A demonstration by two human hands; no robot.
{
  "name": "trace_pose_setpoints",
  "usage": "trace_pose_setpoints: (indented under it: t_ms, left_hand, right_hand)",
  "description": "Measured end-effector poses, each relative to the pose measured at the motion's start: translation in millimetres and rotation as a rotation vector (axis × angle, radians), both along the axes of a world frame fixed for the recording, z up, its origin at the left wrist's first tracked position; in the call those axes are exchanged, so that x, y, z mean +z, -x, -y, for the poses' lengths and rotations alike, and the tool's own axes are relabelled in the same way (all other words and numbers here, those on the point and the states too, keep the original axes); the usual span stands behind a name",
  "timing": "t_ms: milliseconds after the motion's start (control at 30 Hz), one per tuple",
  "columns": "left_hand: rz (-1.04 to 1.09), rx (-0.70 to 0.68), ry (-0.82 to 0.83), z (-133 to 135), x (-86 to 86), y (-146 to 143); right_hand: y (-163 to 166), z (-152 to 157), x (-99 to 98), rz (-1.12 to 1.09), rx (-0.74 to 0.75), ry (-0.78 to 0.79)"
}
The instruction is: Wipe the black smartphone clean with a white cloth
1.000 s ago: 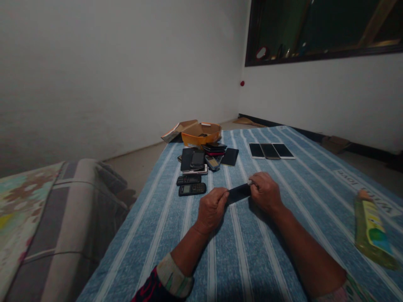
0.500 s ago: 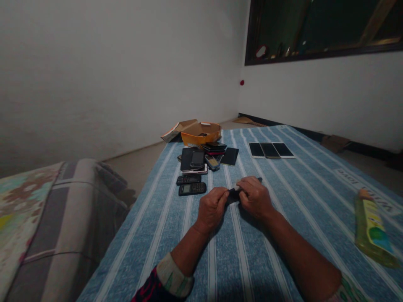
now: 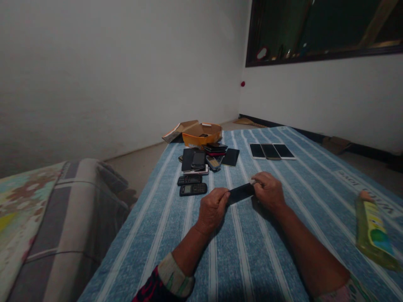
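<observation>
My left hand (image 3: pixel 213 208) and my right hand (image 3: pixel 268 191) each pinch one end of a dark flat phone (image 3: pixel 241 192), held just above the blue striped cloth (image 3: pixel 252 251). Fingers of both hands are curled on it. Behind it lies a heap of mobile phones (image 3: pixel 204 159), with two small keypad phones (image 3: pixel 192 185) side by side at the near left. Three smartphones (image 3: pixel 272 151) lie in a row at the far right.
An orange open box (image 3: pixel 202 134) with a cardboard lid sits at the far edge. A green-yellow packet (image 3: pixel 374 228) lies at the right. Folded blankets (image 3: pixel 56 218) lie at the left. White walls and a dark window (image 3: pixel 324 29) stand behind.
My right hand slid inward along the phone toward the left hand, then back out to the phone's right end. The left hand stayed where it was.
</observation>
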State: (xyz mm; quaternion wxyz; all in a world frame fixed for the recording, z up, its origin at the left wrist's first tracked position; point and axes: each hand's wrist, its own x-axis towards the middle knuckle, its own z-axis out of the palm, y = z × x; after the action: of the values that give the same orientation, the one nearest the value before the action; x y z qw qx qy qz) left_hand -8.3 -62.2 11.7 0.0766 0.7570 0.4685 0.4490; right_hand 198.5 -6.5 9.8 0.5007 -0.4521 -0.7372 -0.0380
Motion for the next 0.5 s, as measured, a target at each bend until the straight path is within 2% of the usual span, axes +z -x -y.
trace_pose_setpoints:
  t_ms: [167,300,500]
  left_hand:
    - [0.011,0.008,-0.006,-0.8,-1.4,0.0]
    - [-0.007,0.008,-0.015,-1.2,-1.2,0.0]
    - [-0.015,0.010,-0.018,-1.6,-3.0,-0.2]
  right_hand:
    - [-2.8,-1.8,-2.0,-0.020,0.010,0.010]
    - [-2.0,-0.4,-3.6,0.047,-0.006,-0.026]
    - [14.9,11.6,-3.6,0.157,0.020,-0.101]
